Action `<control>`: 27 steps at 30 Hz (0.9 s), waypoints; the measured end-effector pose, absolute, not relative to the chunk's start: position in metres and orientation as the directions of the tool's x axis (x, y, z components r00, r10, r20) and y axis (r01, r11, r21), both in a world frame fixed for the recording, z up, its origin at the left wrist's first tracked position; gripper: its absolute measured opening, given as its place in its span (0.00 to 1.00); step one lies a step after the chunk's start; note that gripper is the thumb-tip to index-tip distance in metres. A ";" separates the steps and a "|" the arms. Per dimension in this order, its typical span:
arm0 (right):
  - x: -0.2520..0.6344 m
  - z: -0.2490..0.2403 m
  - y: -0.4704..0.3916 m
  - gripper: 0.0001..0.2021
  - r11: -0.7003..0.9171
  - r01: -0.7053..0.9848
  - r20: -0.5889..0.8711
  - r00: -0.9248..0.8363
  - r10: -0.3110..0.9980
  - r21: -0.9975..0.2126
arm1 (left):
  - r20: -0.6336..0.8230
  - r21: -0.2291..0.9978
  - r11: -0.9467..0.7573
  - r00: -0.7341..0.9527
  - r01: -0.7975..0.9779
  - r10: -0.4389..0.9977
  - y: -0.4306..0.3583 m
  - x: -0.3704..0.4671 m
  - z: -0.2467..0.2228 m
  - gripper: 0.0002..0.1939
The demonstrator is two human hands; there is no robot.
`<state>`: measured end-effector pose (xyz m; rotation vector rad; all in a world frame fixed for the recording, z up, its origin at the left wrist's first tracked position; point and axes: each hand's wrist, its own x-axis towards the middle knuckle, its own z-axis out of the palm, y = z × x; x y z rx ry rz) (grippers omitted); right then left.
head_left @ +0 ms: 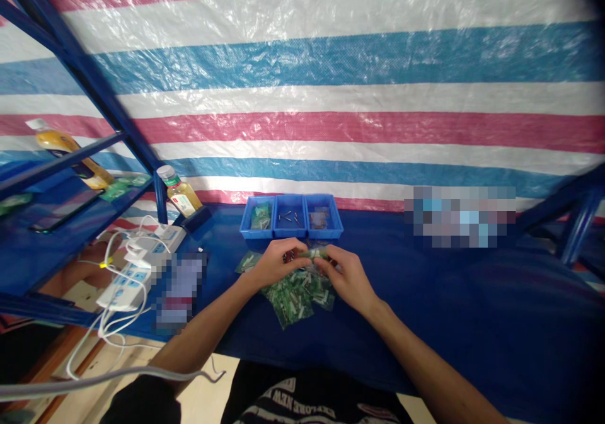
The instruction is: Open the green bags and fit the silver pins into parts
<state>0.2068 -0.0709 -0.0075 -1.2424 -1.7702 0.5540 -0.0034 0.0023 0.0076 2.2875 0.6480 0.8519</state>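
My left hand (282,261) and my right hand (346,271) meet over the middle of the table, fingers pinched on one small green-printed plastic bag (314,253) held between them. What is inside that bag is too small to make out. Under and in front of both hands lies a pile of similar small plastic bags (295,298) with green print and white pieces in them. Just beyond my fingers stand three joined blue bins: the left bin (258,235) holds green-printed bags, the middle bin (290,233) a few metal screw-like pieces, the right bin (326,234) small clear packets.
Power strips (127,285) with tangled white cables lie at the left, beside a blurred-out phone-like object (182,292). A drink bottle (179,192) stands at the back left, near a blue metal frame (137,153). Another blurred-out item (460,216) is at the back right.
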 end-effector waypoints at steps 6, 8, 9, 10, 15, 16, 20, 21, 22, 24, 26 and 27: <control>0.208 -0.007 -0.072 0.15 0.437 0.462 0.421 -0.142 0.896 -0.772 | 0.446 0.563 -0.793 0.721 0.235 0.530 0.003 -0.004 0.005 0.16; 0.207 -0.009 -0.072 0.13 0.438 0.461 0.422 -0.145 0.895 -0.772 | 0.454 0.541 -0.810 0.731 0.227 0.509 0.004 -0.005 0.005 0.16; 0.206 -0.010 -0.072 0.11 0.435 0.465 0.420 -0.141 0.896 -0.771 | 0.456 0.533 -0.816 0.736 0.225 0.500 0.005 -0.006 0.004 0.16; 0.205 -0.011 -0.072 0.09 0.428 0.470 0.418 -0.131 0.899 -0.772 | 0.457 0.526 -0.821 0.740 0.222 0.493 0.005 -0.006 0.004 0.16; 0.204 -0.011 -0.072 0.08 0.407 0.456 0.425 -0.068 0.903 -0.791 | 0.461 0.496 -0.842 0.758 0.212 0.462 0.006 -0.007 0.005 0.17; 0.204 -0.009 -0.073 0.08 0.416 0.460 0.438 -0.064 0.897 -0.785 | 0.464 0.491 -0.845 0.757 0.212 0.460 0.006 -0.007 0.006 0.17; 0.205 -0.004 -0.076 0.08 0.450 0.473 0.485 -0.053 0.873 -0.758 | 0.486 0.498 -0.840 0.734 0.215 0.475 0.006 -0.008 0.006 0.14; 0.205 -0.003 -0.077 0.08 0.457 0.467 0.492 -0.053 0.869 -0.757 | 0.493 0.504 -0.839 0.728 0.207 0.476 0.006 -0.008 0.006 0.12; 0.205 -0.002 -0.077 0.08 0.466 0.460 0.500 -0.053 0.864 -0.756 | 0.501 0.509 -0.838 0.725 0.194 0.472 0.006 -0.008 0.006 0.11; 0.205 -0.001 -0.078 0.08 0.481 0.450 0.517 -0.050 0.855 -0.752 | 0.521 0.511 -0.844 0.722 0.165 0.456 0.007 -0.008 0.005 0.12; 0.205 -0.002 -0.078 0.08 0.492 0.444 0.529 -0.046 0.847 -0.749 | 0.536 0.500 -0.853 0.720 0.149 0.440 0.007 -0.007 0.005 0.15; 0.205 -0.003 -0.078 0.08 0.492 0.444 0.530 -0.045 0.847 -0.749 | 0.536 0.492 -0.858 0.724 0.150 0.434 0.008 -0.007 0.004 0.15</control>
